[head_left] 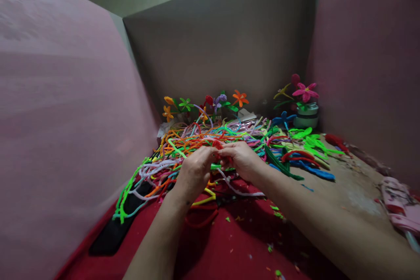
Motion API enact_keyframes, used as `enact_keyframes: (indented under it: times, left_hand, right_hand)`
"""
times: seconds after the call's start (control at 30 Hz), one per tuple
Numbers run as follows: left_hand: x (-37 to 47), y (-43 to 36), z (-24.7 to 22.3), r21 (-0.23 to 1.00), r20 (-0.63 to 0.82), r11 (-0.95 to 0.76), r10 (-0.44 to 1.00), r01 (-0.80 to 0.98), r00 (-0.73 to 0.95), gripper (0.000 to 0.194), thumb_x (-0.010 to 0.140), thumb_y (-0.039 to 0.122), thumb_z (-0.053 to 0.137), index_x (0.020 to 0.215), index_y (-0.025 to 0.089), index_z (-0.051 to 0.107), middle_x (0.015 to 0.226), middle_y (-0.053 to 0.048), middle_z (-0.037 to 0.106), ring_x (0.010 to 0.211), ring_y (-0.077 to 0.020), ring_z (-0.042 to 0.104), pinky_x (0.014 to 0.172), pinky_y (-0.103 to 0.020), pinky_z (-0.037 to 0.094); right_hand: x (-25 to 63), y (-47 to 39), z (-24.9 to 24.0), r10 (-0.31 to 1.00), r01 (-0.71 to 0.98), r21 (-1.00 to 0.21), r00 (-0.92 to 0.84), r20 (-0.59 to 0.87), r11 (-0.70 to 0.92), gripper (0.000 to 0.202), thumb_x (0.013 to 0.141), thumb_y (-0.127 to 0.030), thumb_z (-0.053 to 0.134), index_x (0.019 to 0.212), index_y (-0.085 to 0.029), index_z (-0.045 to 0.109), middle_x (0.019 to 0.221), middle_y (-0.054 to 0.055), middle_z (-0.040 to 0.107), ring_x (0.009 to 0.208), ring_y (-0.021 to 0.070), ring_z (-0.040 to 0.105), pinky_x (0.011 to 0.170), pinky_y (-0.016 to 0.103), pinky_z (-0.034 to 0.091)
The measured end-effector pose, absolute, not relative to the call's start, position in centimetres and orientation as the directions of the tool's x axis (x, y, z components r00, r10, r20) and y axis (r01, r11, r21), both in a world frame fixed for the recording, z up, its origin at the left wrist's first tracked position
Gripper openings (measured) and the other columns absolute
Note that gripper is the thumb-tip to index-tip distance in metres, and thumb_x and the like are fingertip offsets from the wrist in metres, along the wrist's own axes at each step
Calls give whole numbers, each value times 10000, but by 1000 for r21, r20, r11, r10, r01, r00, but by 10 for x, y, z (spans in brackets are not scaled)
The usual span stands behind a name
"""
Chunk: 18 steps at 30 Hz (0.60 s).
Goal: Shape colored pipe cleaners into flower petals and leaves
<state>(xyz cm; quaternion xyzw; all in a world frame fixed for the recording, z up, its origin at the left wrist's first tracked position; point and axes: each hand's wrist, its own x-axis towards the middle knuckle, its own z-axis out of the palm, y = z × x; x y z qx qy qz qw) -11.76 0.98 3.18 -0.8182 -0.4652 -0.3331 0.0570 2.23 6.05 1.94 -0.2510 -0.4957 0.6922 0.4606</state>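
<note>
"How far along?"

"I judge it's partway: the small, bunched red fuzzy piece (217, 144) looks unfinished; shaped flowers (240, 98) stand behind the stem pile (193, 143)."

"Fingers?"

"My left hand (196, 167) and right hand (243, 157) pinch that piece, fingertips nearly closed, over the pile; its full shape I cannot tell"

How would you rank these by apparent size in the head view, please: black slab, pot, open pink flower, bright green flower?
1. Black slab, partly covered.
2. Pot and open pink flower: too alike to rank.
3. Bright green flower.
</note>
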Motion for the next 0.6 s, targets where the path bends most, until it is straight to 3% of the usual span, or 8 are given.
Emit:
enact_keyframes:
  times: [0.17,0.47,0.6]
  left_hand:
    - [-111,8,31,125,596,-455,745,882,299,153,824,120,417,763,171,548,736,-32,549,684,-141,520,640,-245,381]
    - [-106,4,31,-141,527,-278,791,950,309,144,807,124,431,723,169,539,755,-49,539,681,-164,509,609,-264,386]
    - [-100,2,29,-270,500,-222,800,937,333,109,780,99,443,774,157,536,774,-69,544,715,-196,516,596,-282,393]
  right_hand:
    - [20,55,23,895,-350,-928,-445,41,-131,73,523,-144,576,463,-138,535,426,-23,504,410,105,501,428,234,463]
    - [17,57,15,900,-283,-952,-436,20,-116,68,581,-134,533,514,-139,548,415,-21,515,386,116,512,406,260,490]
    - [14,56,12,884,-310,-928,-466,-39,-205,71,587,-102,547,530,-143,533,425,-17,532,401,133,546,424,274,502]
